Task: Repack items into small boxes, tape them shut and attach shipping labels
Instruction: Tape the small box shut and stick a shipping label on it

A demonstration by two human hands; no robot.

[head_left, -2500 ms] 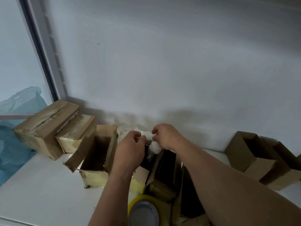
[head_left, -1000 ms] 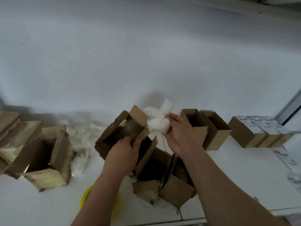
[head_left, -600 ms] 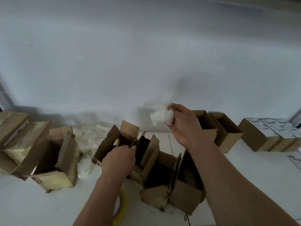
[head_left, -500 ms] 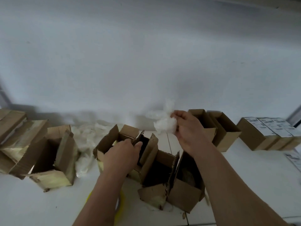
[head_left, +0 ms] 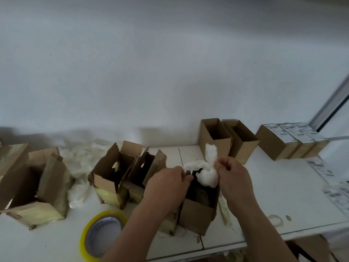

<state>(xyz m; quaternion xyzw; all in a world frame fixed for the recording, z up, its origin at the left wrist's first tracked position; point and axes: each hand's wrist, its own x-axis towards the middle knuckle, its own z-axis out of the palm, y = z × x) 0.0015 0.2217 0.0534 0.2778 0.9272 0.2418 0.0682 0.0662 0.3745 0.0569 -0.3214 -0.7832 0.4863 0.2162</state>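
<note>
A small open cardboard box (head_left: 196,216) stands at the table's front, with something dark inside it. A wad of white fluffy stuffing (head_left: 208,173) sits in the box's mouth, one tuft sticking up. My right hand (head_left: 233,178) pinches the wad at its right side. My left hand (head_left: 166,186) grips the box's left rim and flap. Two torn open boxes (head_left: 115,173) stand just left of it.
A yellow tape roll (head_left: 102,235) lies at the front left. Two empty upright boxes (head_left: 228,138) and three labelled closed boxes (head_left: 289,140) line the back right. Loose labels (head_left: 332,186) lie at the right edge. Crumpled plastic wrap (head_left: 79,163) and larger open boxes (head_left: 37,186) sit left.
My right hand has carried the white stuffing from above the boxes down into the front box. My left hand has shifted from the torn box to the front box's rim.
</note>
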